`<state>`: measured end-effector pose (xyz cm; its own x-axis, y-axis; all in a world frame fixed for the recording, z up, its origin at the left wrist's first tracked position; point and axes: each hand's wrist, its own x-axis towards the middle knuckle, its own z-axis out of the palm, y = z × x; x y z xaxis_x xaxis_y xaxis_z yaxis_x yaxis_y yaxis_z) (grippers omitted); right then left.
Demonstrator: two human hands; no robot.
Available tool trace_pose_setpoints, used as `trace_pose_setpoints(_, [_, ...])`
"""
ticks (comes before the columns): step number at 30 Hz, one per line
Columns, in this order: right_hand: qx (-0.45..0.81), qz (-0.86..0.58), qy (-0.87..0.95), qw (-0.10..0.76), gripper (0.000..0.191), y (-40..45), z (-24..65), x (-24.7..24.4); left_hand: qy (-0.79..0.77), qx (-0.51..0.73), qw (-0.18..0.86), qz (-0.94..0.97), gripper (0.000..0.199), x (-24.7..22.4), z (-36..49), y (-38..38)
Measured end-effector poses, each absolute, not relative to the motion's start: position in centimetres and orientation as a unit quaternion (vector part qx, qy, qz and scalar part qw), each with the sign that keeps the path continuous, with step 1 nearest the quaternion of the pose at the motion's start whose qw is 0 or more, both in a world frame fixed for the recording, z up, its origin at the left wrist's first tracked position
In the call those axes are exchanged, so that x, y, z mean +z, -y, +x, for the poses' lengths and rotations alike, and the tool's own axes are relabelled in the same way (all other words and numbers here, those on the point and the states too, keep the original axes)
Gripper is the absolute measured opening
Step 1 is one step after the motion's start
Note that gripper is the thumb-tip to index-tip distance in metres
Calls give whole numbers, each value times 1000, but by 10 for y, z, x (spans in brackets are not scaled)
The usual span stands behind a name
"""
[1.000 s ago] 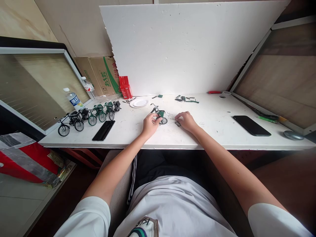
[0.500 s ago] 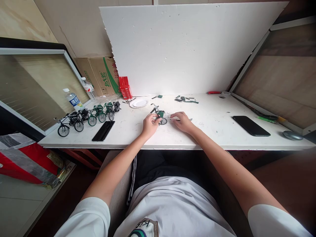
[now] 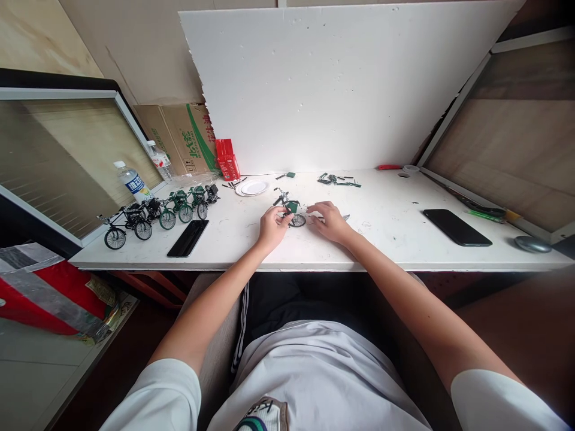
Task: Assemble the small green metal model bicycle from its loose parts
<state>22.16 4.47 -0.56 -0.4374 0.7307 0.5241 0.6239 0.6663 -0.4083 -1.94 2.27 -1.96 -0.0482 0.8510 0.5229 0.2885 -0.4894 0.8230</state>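
A small model bicycle with a green part [image 3: 292, 207] stands near the middle of the white table. My left hand [image 3: 274, 227] is closed on its lower side, thumb and fingers at the frame, covering part of it. Just right of the rear wheel, my right hand [image 3: 329, 220] rests over the table, apart from the bicycle, its fingers bent and pointing left. Whether its fingertips pinch a small piece is too small to tell. A little grey piece [image 3: 345, 217] lies just beyond that hand.
Several finished model bicycles [image 3: 176, 209] stand at the left beside a phone [image 3: 188, 238]. Loose parts [image 3: 339, 181] and white plates [image 3: 252, 188] lie farther back. At the right are another phone [image 3: 457, 227] and a grey oval object [image 3: 532, 245]. Bottles [image 3: 133, 182] stand at the left edge.
My right hand has shifted very slightly to the left. My left hand keeps its hold on the bicycle, whose rear wheel shows slightly farther right.
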Motion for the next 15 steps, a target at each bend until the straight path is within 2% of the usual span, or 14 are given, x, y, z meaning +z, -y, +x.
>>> trace_pose_setpoints(4, [46,-482,802,349,32,-51,237,6,-445,572,243,644,26,-20,-20,-23])
trace_pose_setpoints(7, [45,-539,800,260,29,-60,264,17,-446,570,242,646,25,-19,-21,-22])
trace_pose_setpoints(10, [112,-576,789,182,23,-64,292,29,-444,570,245,646,25,-19,-21,-22])
trace_pose_setpoints(12, [191,-597,768,135,27,-63,305,37,-443,570,247,646,26,-19,-21,-22])
trace_pose_setpoints(15, [221,-606,756,111,33,-58,311,47,-444,568,252,645,26,-19,-21,-22])
